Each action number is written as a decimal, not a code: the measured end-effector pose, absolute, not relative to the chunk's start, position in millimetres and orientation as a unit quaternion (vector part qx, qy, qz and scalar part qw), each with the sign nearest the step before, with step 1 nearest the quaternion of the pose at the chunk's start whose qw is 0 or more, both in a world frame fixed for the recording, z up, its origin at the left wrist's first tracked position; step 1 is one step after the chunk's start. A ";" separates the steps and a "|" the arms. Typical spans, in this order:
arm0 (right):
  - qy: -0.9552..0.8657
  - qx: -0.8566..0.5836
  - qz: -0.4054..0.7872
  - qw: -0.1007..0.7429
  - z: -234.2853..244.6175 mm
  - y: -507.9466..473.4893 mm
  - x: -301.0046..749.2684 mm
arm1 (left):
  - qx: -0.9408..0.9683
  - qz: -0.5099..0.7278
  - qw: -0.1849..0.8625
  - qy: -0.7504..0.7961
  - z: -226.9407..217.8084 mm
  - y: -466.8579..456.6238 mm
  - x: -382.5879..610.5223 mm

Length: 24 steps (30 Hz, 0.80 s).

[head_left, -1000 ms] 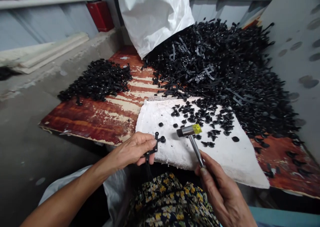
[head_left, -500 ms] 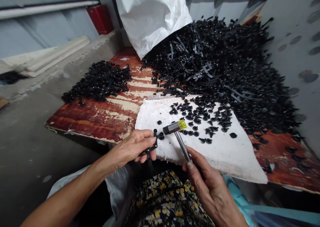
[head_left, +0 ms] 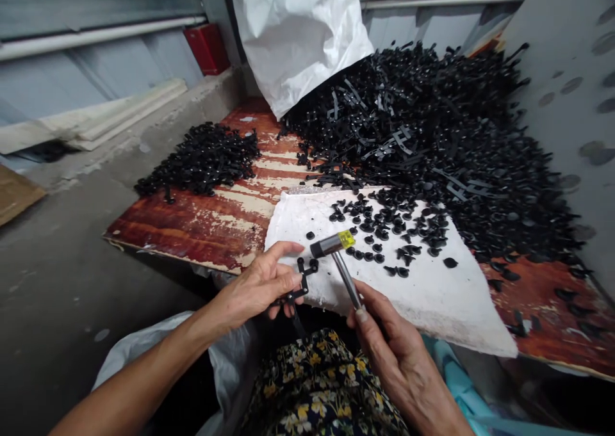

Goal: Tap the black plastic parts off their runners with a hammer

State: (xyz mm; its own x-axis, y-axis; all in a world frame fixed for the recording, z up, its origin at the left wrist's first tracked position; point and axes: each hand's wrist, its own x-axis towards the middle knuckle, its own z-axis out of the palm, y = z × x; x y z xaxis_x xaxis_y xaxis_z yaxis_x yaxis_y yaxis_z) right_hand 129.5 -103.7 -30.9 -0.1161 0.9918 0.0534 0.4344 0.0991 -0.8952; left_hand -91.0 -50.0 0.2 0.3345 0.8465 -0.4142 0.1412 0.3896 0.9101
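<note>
Between the thumb and fingers of my left hand [head_left: 266, 285] is a black jointed plastic linkage [head_left: 303, 282], its upper ends pointing at the cloth and a strip hanging below. My left index finger is stretched out above it. My right hand [head_left: 391, 333] is wrapped round the handle of a small mallet [head_left: 331, 245], which has a metal head, a black face and a clear yellow face. The mallet head hovers just right of the linkage, apart from it. Several small black round caps with stems [head_left: 372, 228] lie on the white cloth [head_left: 346, 289] beyond both hands.
A large heap of black plastic parts [head_left: 432, 129] covers the back right of the worn red board [head_left: 182, 228]. A smaller pile of black linkages [head_left: 206, 157] sits at the left. A white sack [head_left: 302, 39] stands behind, and a grey panel [head_left: 571, 122] rises at the right.
My left index finger has lifted off the linkage and straightened. The linkage sits slightly lower and its upper ends show more clearly. The mallet has barely shifted; the whole view has moved a little.
</note>
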 end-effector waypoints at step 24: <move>-0.575 -0.593 0.391 0.407 -43.8 -118.8 142.0 | 0.445 0.282 0.645 0.554 6.3 -38.1 -82.2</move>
